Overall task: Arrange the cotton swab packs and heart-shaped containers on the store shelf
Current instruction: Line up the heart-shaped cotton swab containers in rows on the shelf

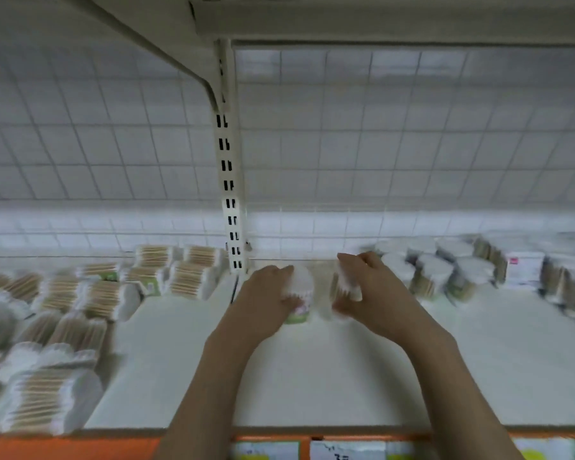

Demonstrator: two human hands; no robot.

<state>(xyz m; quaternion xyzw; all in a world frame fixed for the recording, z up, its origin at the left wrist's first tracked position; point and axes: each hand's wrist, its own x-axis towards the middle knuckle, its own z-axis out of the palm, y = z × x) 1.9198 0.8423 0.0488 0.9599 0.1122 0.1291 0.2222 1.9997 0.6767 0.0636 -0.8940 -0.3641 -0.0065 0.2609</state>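
Hands work mid-shelf (312, 376), toward its back edge. Left hand (266, 293) grips a swab container (301, 293); right hand (365, 287) clasps another swab pack (346, 283).

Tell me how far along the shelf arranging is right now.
Partly done. Containers already stand grouped at the right rear. In hand: the left hand and right hand each hold a container over the bare middle of the shelf. Left: placing these two, and the swab packs on the left look loosely piled.
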